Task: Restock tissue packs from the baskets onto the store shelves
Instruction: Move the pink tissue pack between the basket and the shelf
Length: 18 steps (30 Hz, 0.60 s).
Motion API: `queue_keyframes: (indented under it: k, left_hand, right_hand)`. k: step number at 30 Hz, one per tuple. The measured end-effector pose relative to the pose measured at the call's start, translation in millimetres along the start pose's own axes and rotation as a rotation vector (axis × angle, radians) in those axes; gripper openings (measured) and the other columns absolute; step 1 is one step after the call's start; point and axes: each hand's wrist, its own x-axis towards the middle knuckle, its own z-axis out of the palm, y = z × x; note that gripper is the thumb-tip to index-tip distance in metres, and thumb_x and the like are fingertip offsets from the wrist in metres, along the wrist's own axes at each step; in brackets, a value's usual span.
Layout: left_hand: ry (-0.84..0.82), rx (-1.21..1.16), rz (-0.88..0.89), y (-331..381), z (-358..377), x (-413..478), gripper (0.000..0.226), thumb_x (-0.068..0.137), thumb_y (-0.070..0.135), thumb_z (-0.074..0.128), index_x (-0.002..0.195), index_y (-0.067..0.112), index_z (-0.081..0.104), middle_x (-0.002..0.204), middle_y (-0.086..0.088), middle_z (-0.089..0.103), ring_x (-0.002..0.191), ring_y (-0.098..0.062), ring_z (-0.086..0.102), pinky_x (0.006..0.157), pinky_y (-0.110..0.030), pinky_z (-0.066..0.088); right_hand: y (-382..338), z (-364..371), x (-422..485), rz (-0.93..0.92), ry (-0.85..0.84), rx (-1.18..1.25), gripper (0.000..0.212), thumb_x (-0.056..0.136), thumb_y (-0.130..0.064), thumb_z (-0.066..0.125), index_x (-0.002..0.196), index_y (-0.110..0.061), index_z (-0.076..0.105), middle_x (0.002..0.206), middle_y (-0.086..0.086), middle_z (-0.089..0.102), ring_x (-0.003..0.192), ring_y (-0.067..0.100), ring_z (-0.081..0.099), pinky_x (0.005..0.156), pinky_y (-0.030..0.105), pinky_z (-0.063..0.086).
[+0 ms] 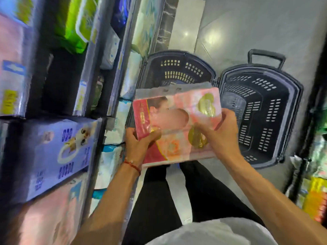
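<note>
Down the left of the frame ran the store shelves (92,85), with a blue cat-printed tissue pack (58,152) lying at lower left. Just right of them, at centre, the left hand (139,138) gripped the lower-left corner of a pink tissue pack (177,121), and the right hand (217,133) clasped its right side. Using both hands probably kept the wide, soft pack from sagging and held it flat, ready to slide in. Behind it sat a dark basket (177,68), partly hidden. A second basket (261,110) just beside it, at right, showed no packs.
</note>
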Motion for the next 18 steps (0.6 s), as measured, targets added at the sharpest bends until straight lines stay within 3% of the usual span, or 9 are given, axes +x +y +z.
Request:
queue_keyframes:
  k: [4,8,13,16,18]
  left_hand:
    - [0.015,-0.169,-0.03,-1.5,0.6,-56.2,0.085,0.053,0.029,0.096,0.123,0.014,0.051,0.11,-0.01,0.071,0.085,-0.02,0.075,0.074,-0.039,0.061]
    - [-0.078,-0.383,-0.088,10.8,-3.3,-105.4,0.074,0.064,0.021,0.092,0.129,0.007,0.06,0.098,-0.011,0.076,0.076,-0.023,0.076,0.063,-0.034,0.06]
    - [-0.169,-0.456,-0.065,9.0,-16.9,-145.3,0.067,0.065,0.025,0.091,0.126,0.007,0.068,0.113,-0.02,0.074,0.096,-0.034,0.074,0.084,-0.045,0.059]
    - [-0.145,-0.461,-0.003,0.8,-25.9,-170.0,0.065,0.059,0.029,0.094,0.117,0.01,0.071,0.11,-0.019,0.075,0.093,-0.033,0.074,0.083,-0.044,0.058]
    - [-0.127,-0.544,0.017,-10.6,-32.2,-184.3,0.07,0.058,0.03,0.094,0.12,0.007,0.071,0.113,-0.023,0.073,0.097,-0.04,0.071,0.089,-0.053,0.058]
  right_hand:
    - [-20.5,-41.5,-19.6,-0.08,-0.037,-0.062,0.077,0.052,-0.063,0.079,0.118,-0.036,0.049,0.116,-0.006,0.067,0.104,0.021,0.068,0.093,0.055,0.056]
    - [-40.3,-75.6,-37.5,-0.119,-0.157,0.011,0.065,0.074,-0.029,0.096,0.126,-0.023,0.057,0.113,-0.006,0.071,0.1,0.013,0.071,0.093,0.047,0.06]
    - [-52.9,-98.2,-65.4,-0.234,-0.207,0.049,0.067,0.078,-0.019,0.094,0.135,-0.019,0.056,0.118,-0.005,0.069,0.103,0.006,0.068,0.08,0.02,0.056]
    - [-58.5,-103.0,-82.0,-0.273,-0.273,0.073,0.066,0.082,-0.019,0.091,0.138,-0.024,0.056,0.121,-0.007,0.069,0.105,0.009,0.07,0.082,0.027,0.061]
    - [-58.5,-106.4,-95.2,-0.317,-0.339,0.056,0.061,0.086,-0.019,0.088,0.138,-0.029,0.058,0.122,-0.008,0.07,0.105,0.01,0.072,0.082,0.034,0.064]
